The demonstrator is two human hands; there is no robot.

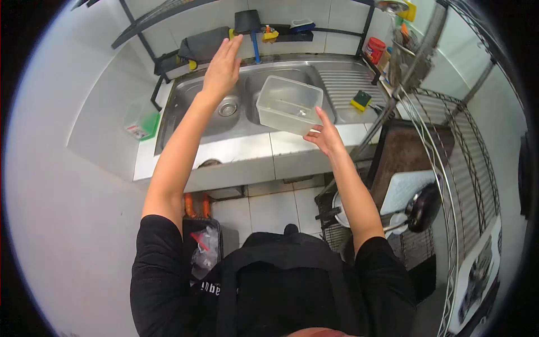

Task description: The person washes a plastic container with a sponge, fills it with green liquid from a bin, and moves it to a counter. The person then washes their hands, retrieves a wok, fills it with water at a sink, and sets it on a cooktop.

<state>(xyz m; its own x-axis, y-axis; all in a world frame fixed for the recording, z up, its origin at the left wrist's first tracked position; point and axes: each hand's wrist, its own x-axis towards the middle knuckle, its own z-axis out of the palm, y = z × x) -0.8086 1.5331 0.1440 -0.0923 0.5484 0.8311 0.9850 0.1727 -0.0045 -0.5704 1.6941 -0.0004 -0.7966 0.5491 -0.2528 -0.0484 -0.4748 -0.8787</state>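
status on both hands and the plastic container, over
Right hand gripping translucent rectangular plastic container; left hand raised, open, empty; yellow-and-green sponge on ribbed steel drainboard, off to the side.

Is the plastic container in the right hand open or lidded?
Open. No lid covers the plastic container in the right hand; its rim is bare and the inside shows.

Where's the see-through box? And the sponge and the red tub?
See-through box [284, 116]: head view, on its near side wall.
Sponge [361, 100]: head view, on its middle.
Red tub [374, 51]: head view, on its side.
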